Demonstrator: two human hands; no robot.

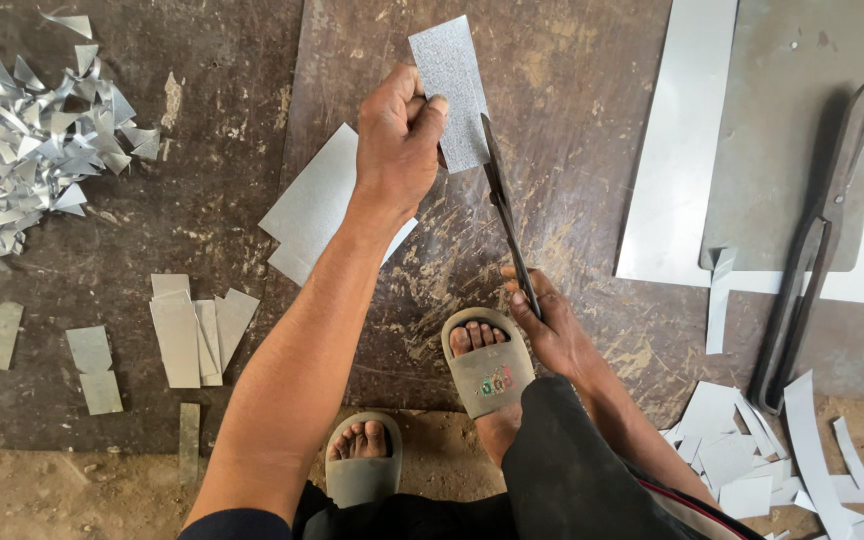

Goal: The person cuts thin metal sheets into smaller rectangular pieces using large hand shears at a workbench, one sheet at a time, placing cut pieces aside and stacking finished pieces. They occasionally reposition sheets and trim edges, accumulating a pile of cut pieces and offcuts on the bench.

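With the left hand (397, 140) clenched on the metal sheet (449, 90) above the floor, thumb beside the shears (508, 228) that the right hand (552, 325) grips, a slip could cut it.

Dark, scratched metal floor plate (572, 150) across the upper and middle frame, rust-brown at centre, meeting bare sandy dirt floor (62, 490) along the bottom edge, under flat, even daylight, with no walls, windows or furniture in view.
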